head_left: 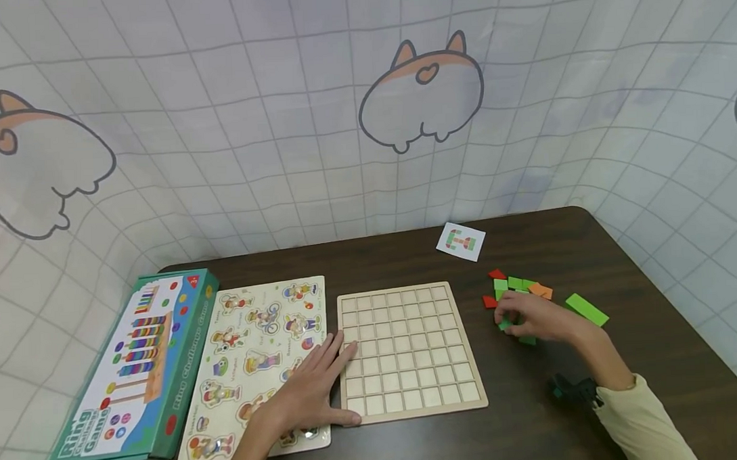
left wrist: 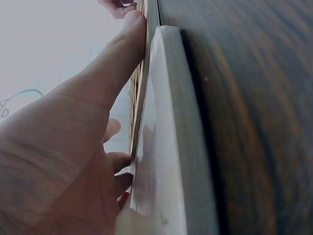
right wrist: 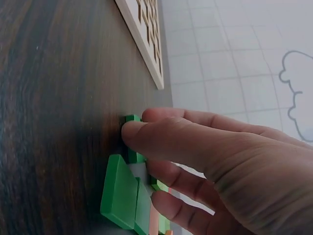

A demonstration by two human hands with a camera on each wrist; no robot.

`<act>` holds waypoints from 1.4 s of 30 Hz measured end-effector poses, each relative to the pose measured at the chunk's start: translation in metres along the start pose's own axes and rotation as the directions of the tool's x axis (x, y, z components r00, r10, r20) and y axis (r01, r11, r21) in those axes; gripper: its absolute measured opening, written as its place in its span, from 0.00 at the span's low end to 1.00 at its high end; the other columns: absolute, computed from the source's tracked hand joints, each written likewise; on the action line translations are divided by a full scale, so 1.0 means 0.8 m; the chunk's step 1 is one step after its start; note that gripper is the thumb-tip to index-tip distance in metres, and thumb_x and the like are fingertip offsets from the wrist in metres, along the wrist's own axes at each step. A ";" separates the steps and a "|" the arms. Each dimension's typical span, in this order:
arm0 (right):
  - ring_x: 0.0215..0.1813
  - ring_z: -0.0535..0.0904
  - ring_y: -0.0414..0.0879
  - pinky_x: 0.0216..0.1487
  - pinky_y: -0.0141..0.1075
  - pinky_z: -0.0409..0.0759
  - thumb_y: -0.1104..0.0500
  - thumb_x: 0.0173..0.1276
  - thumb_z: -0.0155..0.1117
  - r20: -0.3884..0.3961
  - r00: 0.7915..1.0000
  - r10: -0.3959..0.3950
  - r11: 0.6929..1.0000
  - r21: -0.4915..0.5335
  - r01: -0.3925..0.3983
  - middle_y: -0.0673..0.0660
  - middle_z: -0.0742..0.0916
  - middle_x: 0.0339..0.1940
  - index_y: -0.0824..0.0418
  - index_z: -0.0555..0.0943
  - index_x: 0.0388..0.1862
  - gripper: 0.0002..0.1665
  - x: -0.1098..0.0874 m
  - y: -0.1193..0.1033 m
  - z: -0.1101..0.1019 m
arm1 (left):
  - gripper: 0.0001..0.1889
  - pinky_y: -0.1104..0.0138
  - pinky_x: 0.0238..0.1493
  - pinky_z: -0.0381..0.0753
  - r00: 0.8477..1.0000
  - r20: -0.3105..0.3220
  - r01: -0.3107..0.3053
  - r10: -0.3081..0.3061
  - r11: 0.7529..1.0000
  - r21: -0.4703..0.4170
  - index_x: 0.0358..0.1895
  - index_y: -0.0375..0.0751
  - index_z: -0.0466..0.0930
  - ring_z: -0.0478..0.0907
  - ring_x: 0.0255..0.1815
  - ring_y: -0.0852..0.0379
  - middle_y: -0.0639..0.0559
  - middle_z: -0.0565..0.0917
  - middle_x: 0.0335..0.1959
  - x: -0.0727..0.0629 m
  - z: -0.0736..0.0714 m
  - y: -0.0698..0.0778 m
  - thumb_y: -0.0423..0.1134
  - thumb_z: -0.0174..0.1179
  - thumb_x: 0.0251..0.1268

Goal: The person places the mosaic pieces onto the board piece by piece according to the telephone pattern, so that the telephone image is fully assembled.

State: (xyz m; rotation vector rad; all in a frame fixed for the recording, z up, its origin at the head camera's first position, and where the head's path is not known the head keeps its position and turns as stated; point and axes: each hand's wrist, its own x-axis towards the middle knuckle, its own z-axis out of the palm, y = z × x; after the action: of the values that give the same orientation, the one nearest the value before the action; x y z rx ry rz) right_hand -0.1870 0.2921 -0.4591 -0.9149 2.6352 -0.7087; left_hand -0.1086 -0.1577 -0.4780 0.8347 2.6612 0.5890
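My left hand [head_left: 313, 387] lies with fingers spread across the right part of a wooden picture puzzle board [head_left: 194, 405] and the left edge of a wooden grid board [head_left: 484, 395]. Its thumb and fingertips touch the grid board's frame. In the right wrist view, my right hand [right wrist: 234, 161] has thumb and index finger on either side of a small green block [right wrist: 134, 155], pinching it at the table. Other green blocks [right wrist: 119, 193] lie beside it, partly under the fingers. Red pieces [head_left: 489, 302] and orange pieces [head_left: 541, 291] lie around that hand.
A card with a coloured pattern [head_left: 462, 241] lies at the table's back. A long green block [head_left: 586, 309] is right of the pile. The boxed ring game [head_left: 135, 367] stands at the far left. A patterned curtain [head_left: 316, 123] hangs behind the table [head_left: 534, 427].
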 end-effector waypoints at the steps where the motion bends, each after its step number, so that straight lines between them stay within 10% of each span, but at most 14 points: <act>1: 0.38 0.74 0.40 0.39 0.34 0.79 0.64 0.62 0.68 0.000 1.000 -0.005 1.000 -0.005 0.005 0.50 0.78 0.41 0.54 0.81 0.37 0.07 0.000 0.001 -0.001 | 0.58 0.44 0.77 0.49 1.000 -0.004 -0.003 0.003 1.000 0.001 0.79 0.48 0.46 0.40 0.81 0.41 0.41 0.41 0.81 0.000 0.000 0.000 0.69 0.65 0.49; 20: 0.35 0.72 0.37 0.35 0.31 0.75 0.59 0.62 0.67 -0.165 0.986 0.009 0.984 -0.176 -0.038 0.46 0.79 0.36 0.51 0.80 0.37 0.06 0.011 -0.001 0.005 | 0.57 0.42 0.76 0.51 1.000 -0.015 -0.024 0.024 1.000 0.013 0.79 0.47 0.48 0.41 0.81 0.39 0.40 0.43 0.80 -0.001 0.000 -0.005 0.70 0.64 0.50; 25: 0.37 0.77 0.39 0.38 0.34 0.81 0.63 0.59 0.68 -0.277 0.952 -0.131 0.988 -0.119 0.101 0.45 0.81 0.38 0.53 0.81 0.40 0.11 0.018 -0.018 0.012 | 0.57 0.43 0.77 0.51 0.999 -0.020 -0.026 0.027 0.999 0.026 0.79 0.47 0.48 0.41 0.81 0.39 0.40 0.42 0.81 -0.001 0.002 -0.005 0.70 0.64 0.50; 32: 0.39 0.78 0.40 0.37 0.32 0.81 0.63 0.58 0.70 -0.354 0.833 -0.426 0.902 -0.092 0.422 0.49 0.82 0.42 0.58 0.81 0.46 0.15 0.059 -0.093 0.060 | 0.57 0.44 0.77 0.51 1.000 -0.016 -0.017 0.017 0.999 0.047 0.78 0.45 0.50 0.41 0.81 0.39 0.40 0.42 0.81 0.000 0.001 -0.004 0.71 0.64 0.49; 42: 0.42 0.80 0.38 0.47 0.25 0.81 0.59 0.63 0.69 -0.201 0.826 -0.527 0.849 -0.082 0.522 0.50 0.83 0.44 0.58 0.81 0.47 0.14 0.092 -0.161 0.107 | 0.57 0.46 0.77 0.51 1.000 0.001 0.006 -0.006 0.998 0.061 0.78 0.46 0.49 0.40 0.81 0.41 0.42 0.41 0.81 0.000 0.003 -0.004 0.72 0.63 0.49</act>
State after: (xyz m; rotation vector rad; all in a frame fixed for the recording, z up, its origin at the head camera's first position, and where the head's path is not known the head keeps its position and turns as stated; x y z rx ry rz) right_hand -0.1446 0.1269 -0.4699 -1.6978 2.5784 -0.9467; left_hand -0.1091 -0.1593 -0.4813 0.8431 2.6920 0.5083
